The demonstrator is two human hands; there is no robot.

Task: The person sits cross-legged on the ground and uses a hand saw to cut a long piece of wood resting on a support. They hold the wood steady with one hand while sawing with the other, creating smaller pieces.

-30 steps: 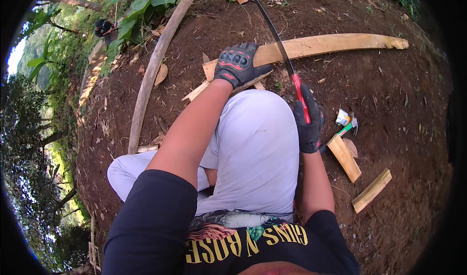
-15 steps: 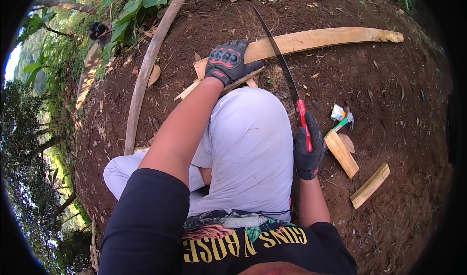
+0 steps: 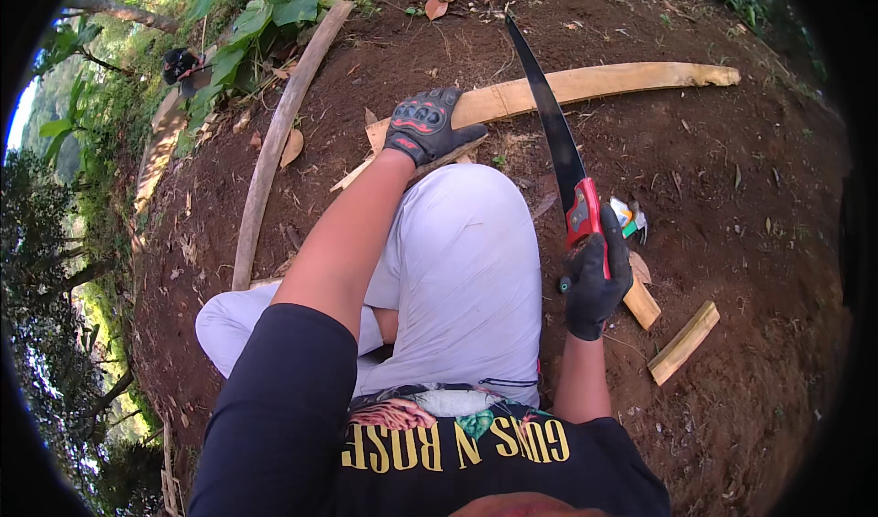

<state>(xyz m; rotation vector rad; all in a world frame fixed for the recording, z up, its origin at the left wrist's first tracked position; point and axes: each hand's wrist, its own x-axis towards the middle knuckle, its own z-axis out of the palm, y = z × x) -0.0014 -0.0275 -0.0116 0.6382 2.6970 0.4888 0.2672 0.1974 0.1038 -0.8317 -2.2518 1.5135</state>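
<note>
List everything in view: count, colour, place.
Saw: 1, black, red, right hand
Plank: 1, tan, under left hand
Pole: 1, brown, left
Short blocks: 2, tan, right
Wood scraps: several, tan, near plank
Hammer: 1, green, beyond right hand
Packet: 1, white, by hammer
Leaves: several, brown, scattered
Plants: many, green, left
Person, apparently: 1, dark, upper left
Trousers: 1, pale, centre
Shirt: 1, black, bottom
Left hand: 1, black glove, on plank
Right hand: 1, black glove, holding saw

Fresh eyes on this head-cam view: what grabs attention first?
Probably the red-handled saw, right of centre in the gloved right hand, its blade passing in front of the long pale plank in this view. Next, the gloved left hand resting on the plank's left part, just beyond the raised knee in light trousers.
</note>
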